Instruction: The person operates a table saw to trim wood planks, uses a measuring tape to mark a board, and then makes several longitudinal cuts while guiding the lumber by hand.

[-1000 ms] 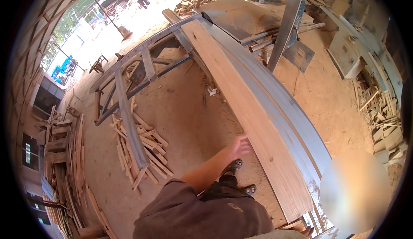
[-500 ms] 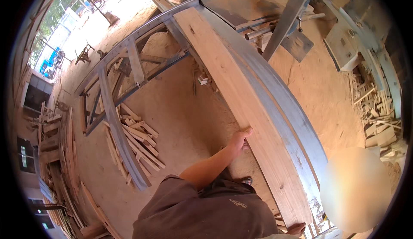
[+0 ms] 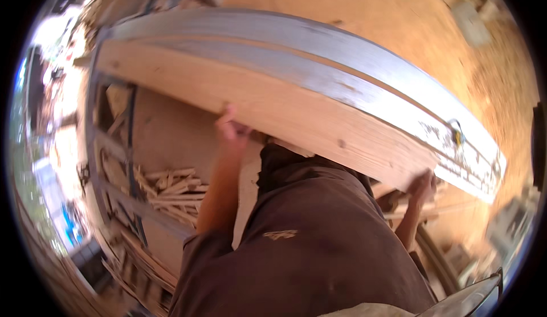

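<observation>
A long, pale wooden plank (image 3: 268, 103) lies in front of me along the near side of a grey metal bench surface (image 3: 319, 72), which has a narrow slot running lengthwise. My left hand (image 3: 233, 129) grips the plank's near edge, thumb on the upper face and the other fingers partly hidden under it. At the plank's right end, my right hand (image 3: 423, 187) closes round the corner; motion blur softens its fingers. A small dark and yellow item (image 3: 457, 136) rests on the metal near that end, its kind unclear.
Left of me stands a metal frame with crossbars (image 3: 128, 203). Several offcut sticks (image 3: 176, 194) lie on the ground beside it. Stacked timber (image 3: 145, 260) is at the lower left, and a grey block-like object (image 3: 510, 223) is at the far right.
My view has swung to the right, so the plank and bench now run more crosswise. My left hand keeps its hold on the plank's near edge; my right hand, at its end, shows more fully.
</observation>
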Demonstrator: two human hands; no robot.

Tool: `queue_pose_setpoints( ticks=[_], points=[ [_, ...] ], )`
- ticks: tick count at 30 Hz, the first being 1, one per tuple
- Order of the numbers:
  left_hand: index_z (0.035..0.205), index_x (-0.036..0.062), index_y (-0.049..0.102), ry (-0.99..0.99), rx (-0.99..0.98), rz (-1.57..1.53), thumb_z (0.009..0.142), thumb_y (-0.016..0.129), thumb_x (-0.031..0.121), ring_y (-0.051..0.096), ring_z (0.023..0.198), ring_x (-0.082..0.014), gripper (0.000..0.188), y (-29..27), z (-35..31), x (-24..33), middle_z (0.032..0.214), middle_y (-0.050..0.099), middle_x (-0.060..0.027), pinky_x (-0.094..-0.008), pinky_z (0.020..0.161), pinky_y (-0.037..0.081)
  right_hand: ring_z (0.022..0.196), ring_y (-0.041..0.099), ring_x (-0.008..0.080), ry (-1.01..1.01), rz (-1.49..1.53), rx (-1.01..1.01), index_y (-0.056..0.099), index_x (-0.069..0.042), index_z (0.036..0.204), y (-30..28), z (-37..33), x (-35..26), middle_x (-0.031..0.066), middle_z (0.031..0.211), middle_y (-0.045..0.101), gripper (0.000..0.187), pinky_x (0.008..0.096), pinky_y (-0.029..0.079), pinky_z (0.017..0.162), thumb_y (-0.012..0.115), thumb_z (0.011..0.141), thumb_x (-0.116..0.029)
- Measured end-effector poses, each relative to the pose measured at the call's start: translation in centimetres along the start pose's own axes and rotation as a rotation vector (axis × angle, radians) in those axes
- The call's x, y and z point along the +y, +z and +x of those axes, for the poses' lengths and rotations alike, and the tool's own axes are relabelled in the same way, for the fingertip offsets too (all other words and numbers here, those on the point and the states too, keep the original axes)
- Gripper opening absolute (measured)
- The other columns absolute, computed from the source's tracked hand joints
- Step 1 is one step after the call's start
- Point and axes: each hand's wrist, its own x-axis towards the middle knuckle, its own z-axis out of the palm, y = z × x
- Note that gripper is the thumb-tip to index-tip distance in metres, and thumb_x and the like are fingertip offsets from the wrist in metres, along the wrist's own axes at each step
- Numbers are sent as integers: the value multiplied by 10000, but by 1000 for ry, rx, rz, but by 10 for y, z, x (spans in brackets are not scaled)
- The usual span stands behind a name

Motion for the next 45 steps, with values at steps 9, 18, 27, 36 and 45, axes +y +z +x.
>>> queue_pose_setpoints(
  ticks=[9,18,27,36,45],
  points=[
    [1259,90,609,-28,134,42,1040,527,320,657,877,-206,328,43,14,-33,1025,689,-49,-369,723,539,719,528,77,-10,-99,145,737,22,1181,-10,-18,-31,-10,821,651,335,254,420,621,671,966,-226],
    [1382,50,527,-107,10,359,1001,625,273,589,1192,-259,453,53,8,-20,1344,598,-78,-418,971,495,950,656,156,-17,-180,139,723,22,1229,-1,29,-72,112,1045,763,440,291,500,854,719,900,-270],
    [1431,-104,363,617,522,720,963,625,127,557,1238,-329,584,67,61,-42,1389,529,-253,-441,1118,405,772,488,67,-105,20,-179,545,15,1393,-3,117,-10,-3,921,591,451,224,440,629,638,978,-135],
    [1594,-98,51,703,641,415,975,623,153,260,1521,-375,879,82,75,-65,1644,193,-318,-396,1250,212,1297,447,245,-675,-389,-325,248,-77,1601,-2,151,-20,107,1581,329,705,380,408,1073,584,984,-132],
    [1603,-67,67,729,588,169,968,600,104,220,1547,-342,846,109,120,-31,1669,182,-264,-387,1253,206,1159,461,232,-582,-434,-481,321,-76,1431,118,129,-94,99,1405,384,525,379,405,967,590,986,-145]
  ],
)
